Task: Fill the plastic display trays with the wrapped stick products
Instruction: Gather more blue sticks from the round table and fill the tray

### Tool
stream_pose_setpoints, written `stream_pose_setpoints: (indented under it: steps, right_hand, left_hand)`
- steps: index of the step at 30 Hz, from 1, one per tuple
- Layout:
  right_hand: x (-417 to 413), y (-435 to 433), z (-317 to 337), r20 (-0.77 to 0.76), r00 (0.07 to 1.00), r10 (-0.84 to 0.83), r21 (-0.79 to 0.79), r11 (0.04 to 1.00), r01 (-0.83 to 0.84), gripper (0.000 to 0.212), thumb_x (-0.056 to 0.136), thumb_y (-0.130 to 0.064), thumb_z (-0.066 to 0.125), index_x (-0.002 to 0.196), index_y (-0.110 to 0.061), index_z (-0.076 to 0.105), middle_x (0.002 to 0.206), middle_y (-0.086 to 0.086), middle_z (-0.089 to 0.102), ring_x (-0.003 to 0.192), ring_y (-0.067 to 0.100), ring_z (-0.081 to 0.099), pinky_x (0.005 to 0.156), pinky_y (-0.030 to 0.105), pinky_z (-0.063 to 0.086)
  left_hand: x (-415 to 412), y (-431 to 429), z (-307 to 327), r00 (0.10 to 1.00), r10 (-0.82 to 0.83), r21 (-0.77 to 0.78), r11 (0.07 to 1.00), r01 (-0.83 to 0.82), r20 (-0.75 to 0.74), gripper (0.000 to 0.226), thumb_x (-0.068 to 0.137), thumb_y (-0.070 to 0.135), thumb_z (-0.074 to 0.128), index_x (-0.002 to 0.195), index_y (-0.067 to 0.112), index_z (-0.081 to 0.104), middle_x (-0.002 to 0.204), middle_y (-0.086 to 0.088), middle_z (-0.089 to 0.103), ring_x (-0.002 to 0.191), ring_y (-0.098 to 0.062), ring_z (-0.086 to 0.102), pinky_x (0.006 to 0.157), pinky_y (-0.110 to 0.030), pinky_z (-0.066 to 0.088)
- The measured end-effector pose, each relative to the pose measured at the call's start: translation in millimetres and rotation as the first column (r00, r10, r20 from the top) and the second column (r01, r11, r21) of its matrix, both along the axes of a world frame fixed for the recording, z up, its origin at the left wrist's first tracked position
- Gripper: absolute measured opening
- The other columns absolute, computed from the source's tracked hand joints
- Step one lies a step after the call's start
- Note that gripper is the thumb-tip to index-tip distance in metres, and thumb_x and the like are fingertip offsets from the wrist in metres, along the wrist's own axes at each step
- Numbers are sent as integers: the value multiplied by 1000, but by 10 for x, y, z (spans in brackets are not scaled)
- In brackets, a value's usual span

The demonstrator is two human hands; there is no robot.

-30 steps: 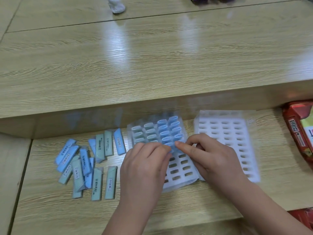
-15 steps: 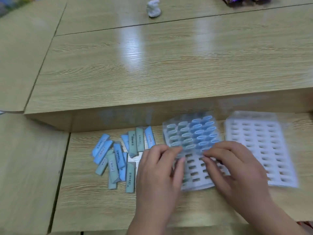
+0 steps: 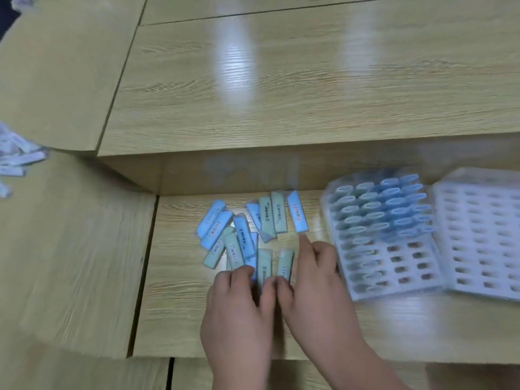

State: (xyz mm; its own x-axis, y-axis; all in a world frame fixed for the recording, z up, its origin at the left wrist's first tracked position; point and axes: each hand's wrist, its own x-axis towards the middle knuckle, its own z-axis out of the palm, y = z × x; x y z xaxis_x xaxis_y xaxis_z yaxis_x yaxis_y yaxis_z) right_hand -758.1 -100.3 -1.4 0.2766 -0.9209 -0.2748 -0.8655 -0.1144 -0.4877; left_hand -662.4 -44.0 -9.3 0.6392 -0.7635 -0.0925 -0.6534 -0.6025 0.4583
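Several blue and green wrapped sticks (image 3: 247, 235) lie loose in a pile on the lower wooden shelf. Both hands are at the pile's near edge. My left hand (image 3: 239, 299) rests fingers-down on the near ends of the green sticks (image 3: 264, 266). My right hand (image 3: 312, 277) lies beside it, index finger stretched toward a blue stick (image 3: 297, 212). Whether either hand grips a stick is blurred. To the right lies a white slotted tray (image 3: 394, 266); its far rows hold upright sticks (image 3: 380, 209) and its near rows are open slots. A second white tray (image 3: 484, 237) lies right of it.
A raised wooden tabletop (image 3: 281, 80) steps up behind the shelf. More pale wrapped sticks (image 3: 14, 156) lie at the far left edge. The picture is blurred by motion.
Both hands have left the partly filled tray and moved left to the loose pile of sticks. The view has swung left, so the trays now sit at the right.
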Motion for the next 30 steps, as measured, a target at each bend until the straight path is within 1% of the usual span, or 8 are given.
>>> stream_pose_setpoints:
  steps: [3, 5, 7, 14, 17, 20, 25, 30]
  right_hand:
    - [-7, 3, 4, -68, 997, 31, -20, 999, -33, 65, 87, -41, 57, 144, -19, 36, 122, 2, 43, 108, 19, 57, 89, 28, 49]
    - [-2, -21, 33, -60, 998, 37, 5, 999, -36, 67, 88, -41, 54, 148, -25, 28, 124, -2, 42, 113, 16, 53, 87, 27, 48]
    - [12, -52, 55, -36, 999, 31, 15, 999, -30, 56, 90, -39, 53, 142, -29, 34, 123, -3, 41, 111, 16, 54, 84, 28, 50]
    - [-43, -81, 98, 12, 998, 54, 23, 998, -54, 24, 97, -33, 46, 120, -27, 46, 120, -1, 43, 106, 18, 55, 88, 30, 46]
    - [-112, -47, 86, 45, 996, 75, 3, 997, -76, 34, 98, -34, 42, 132, -31, 39, 120, -2, 51, 110, 18, 53, 89, 30, 43]
    - [-184, -36, 68, 62, 996, 60, 25, 998, -61, 48, 97, -30, 44, 144, -33, 32, 123, -3, 51, 116, 17, 51, 92, 29, 42]
    - [-272, -19, 155, 219, 975, 39, 29, 998, -47, 25, 89, -26, 54, 112, -34, 58, 103, -10, 56, 95, 9, 57, 82, 30, 47]
    - [-539, -24, 476, 576, 796, -186, 199, 976, 85, 18, 78, -39, 61, 96, -39, 59, 81, -15, 66, 67, 5, 65, 66, 31, 57]
  left_hand:
    - [-52, 22, 13, 1000, 29, 78, 997, -29, 5, 36, 74, 46, 79, 101, 22, 72, 94, 1, 62, 86, -28, 64, 57, -34, 47]
    - [-69, -29, 25, 1000, -10, 50, 999, 9, 23, 33, 72, 39, 82, 97, 19, 73, 90, -1, 63, 81, -29, 65, 53, -34, 46]
    - [-71, -129, 17, 997, -52, -10, 999, 52, 59, 28, 74, 33, 83, 95, 18, 73, 89, -1, 62, 78, -29, 64, 51, -32, 43]
    - [-121, -281, 51, 979, -146, 202, 973, 116, 141, 33, 93, 42, 54, 124, 33, 60, 104, 1, 55, 98, -22, 54, 60, -32, 39]
    - [-195, -282, 112, 987, -133, 185, 976, 115, 87, 23, 90, 35, 54, 111, 31, 62, 105, 1, 55, 94, -24, 56, 58, -32, 36]
    - [-204, -264, 104, 996, -90, 119, 989, 87, 21, 17, 85, 27, 62, 102, 28, 62, 100, 3, 60, 91, -25, 59, 62, -37, 45]
    - [-137, -254, 106, 963, 48, -72, 995, -70, -267, 29, 84, 15, 67, 110, 28, 68, 89, 10, 67, 82, -14, 64, 75, -37, 52]
    - [-118, -252, 340, 859, 12, -240, 958, -157, -512, 27, 81, 10, 70, 85, 37, 75, 72, 5, 70, 61, -11, 61, 58, -17, 49]
